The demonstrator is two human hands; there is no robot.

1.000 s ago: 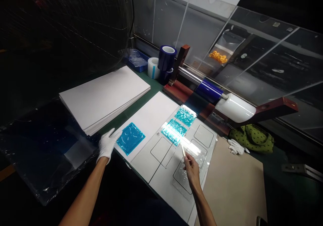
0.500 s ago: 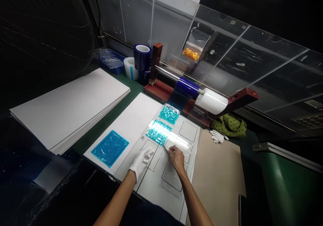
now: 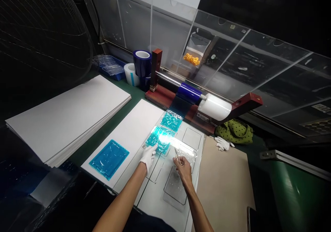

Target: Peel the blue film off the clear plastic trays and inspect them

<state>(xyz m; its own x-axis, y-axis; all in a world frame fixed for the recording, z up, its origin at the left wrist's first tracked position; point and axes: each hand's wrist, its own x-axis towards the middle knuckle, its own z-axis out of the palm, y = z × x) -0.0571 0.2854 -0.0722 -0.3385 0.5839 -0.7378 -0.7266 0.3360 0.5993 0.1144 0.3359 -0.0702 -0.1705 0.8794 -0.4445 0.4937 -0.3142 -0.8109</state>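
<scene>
My left hand [image 3: 148,156] wears a white glove and reaches to the near edge of a teal film piece [image 3: 157,140] on the white template sheet [image 3: 165,194], its fingers pinched on that edge. My bare right hand [image 3: 184,167] is closed round a thin pale stick [image 3: 177,155] that points up towards a clear film piece [image 3: 186,154]. A second teal film piece [image 3: 170,120] lies further back. Another one [image 3: 109,158] lies apart on a plain white sheet [image 3: 134,128] to the left. A clear film piece [image 3: 176,190] lies under my right wrist.
A stack of white sheets [image 3: 69,114] sits at the left. A red roller stand [image 3: 165,97] with blue film [image 3: 188,91] and a white roll [image 3: 214,107] crosses the back. Tape rolls [image 3: 139,66] stand behind. A brown board [image 3: 224,180], a spare white glove [image 3: 222,143] and a green bag [image 3: 235,130] lie right.
My left hand left the far-left teal piece, crossed to the template sheet and took the edge of the middle teal piece. My right hand stayed near the clear film with the stick.
</scene>
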